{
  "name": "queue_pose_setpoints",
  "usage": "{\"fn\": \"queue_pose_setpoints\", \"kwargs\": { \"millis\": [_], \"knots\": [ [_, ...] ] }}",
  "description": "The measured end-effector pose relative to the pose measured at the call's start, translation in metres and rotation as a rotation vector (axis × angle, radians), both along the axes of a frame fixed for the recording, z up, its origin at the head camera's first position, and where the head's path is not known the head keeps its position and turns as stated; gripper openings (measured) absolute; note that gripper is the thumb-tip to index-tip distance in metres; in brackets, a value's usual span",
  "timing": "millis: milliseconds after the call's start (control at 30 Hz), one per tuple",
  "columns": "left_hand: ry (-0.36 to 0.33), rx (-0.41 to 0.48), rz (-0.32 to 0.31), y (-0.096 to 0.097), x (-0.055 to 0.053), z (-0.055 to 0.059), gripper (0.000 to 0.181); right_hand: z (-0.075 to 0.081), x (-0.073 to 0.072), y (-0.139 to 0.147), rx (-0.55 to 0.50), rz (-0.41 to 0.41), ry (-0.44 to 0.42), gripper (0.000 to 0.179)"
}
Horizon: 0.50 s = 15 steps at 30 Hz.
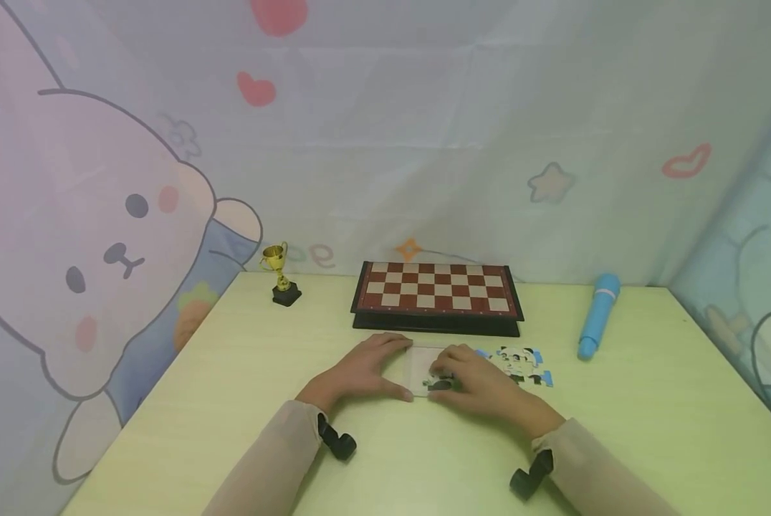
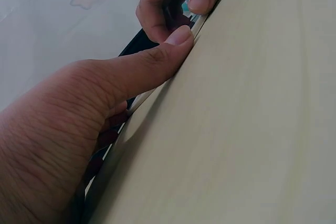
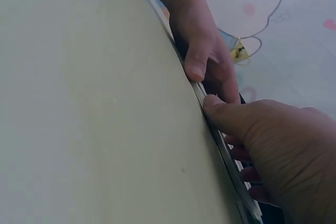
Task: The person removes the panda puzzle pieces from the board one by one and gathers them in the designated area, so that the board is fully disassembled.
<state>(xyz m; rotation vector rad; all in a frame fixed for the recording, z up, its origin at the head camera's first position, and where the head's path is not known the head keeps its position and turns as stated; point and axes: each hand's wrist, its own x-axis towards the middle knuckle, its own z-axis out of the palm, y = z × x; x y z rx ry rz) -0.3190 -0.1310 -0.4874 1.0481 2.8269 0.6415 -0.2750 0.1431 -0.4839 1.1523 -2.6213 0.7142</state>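
A pale square puzzle tray (image 1: 418,362) lies on the table between the two hands. My left hand (image 1: 369,365) holds its left side, thumb at the near corner and fingers at the far one. Over the tray's right part, my right hand (image 1: 479,380) has its fingers bent down around a dark and green puzzle piece (image 1: 440,385), partly hidden by the fingers. In the left wrist view, the left thumb (image 2: 178,36) lies along the tray's near edge. Loose jigsaw pieces (image 1: 521,362) in blue, white and black lie just right of the right hand.
Behind the tray stands a red-and-white checkered chessboard box (image 1: 437,290). A small gold trophy (image 1: 280,276) is at the back left of the table (image 1: 198,401), and a blue toy microphone (image 1: 598,315) lies at the back right. A printed cloth hangs behind.
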Motion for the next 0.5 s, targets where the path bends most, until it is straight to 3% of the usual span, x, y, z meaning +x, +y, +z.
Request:
{"fn": "queue_pose_setpoints", "kwargs": {
  "millis": [233,500],
  "knots": [
    [0.002,-0.017,0.01,0.0004,-0.0013,0.001,0.106,-0.0043,0.0029,-0.0053,-0.004,-0.001,0.081,0.029],
    [-0.009,-0.01,0.008,0.0027,0.0003,0.002,0.105,-0.0071,0.0047,-0.0046,-0.015,-0.023,0.076,0.03]
  ]
}}
